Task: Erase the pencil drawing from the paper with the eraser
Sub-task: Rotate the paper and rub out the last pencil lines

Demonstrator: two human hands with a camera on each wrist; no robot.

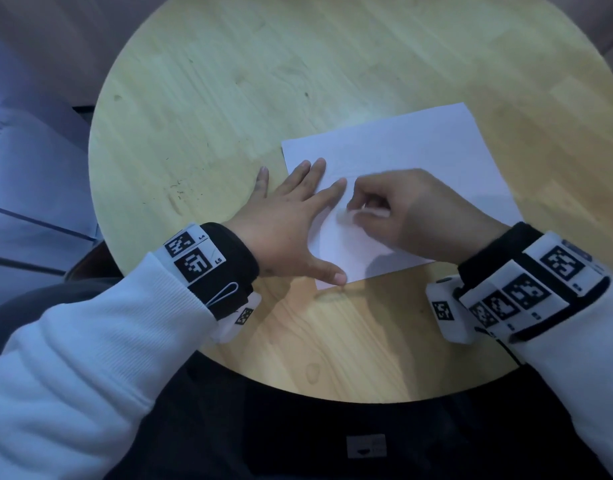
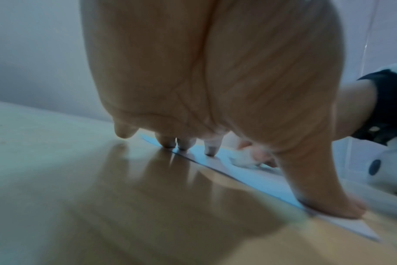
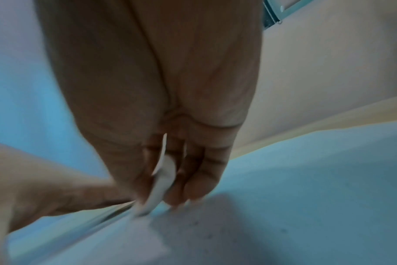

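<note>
Head view: left hand [image 1: 284, 216] lies flat and spread on the near-left part of the paper [image 1: 419, 150], thumb on the near corner, little finger off on the counter [image 1: 194, 98]. Right hand [image 1: 412, 213] grip pinches the white eraser [image 1: 374, 213] against the sheet, just beside the left index finger. Pencil lines are too faint to make out, so I can't judge how much is left. Risk: the far and right parts of the sheet are unpinned, so a hard stroke away from the left hand could buckle or crease it. Wrist bands carry black-and-white square marker tags; small print beside two on the left band reads like "L4" and "L5", not certain.

Left wrist view: fingertips [image 2: 210, 152] press on the paper's edge, thumb down on the corner. If that pressure eases, the sheet probably slides with the eraser.

Right wrist view: eraser [image 3: 161, 179] is held between thumb and fingers, tip on the paper. It looks thin, so heavy pressure could bend it or tear the sheet. Blurred; no writing readable here.
</note>
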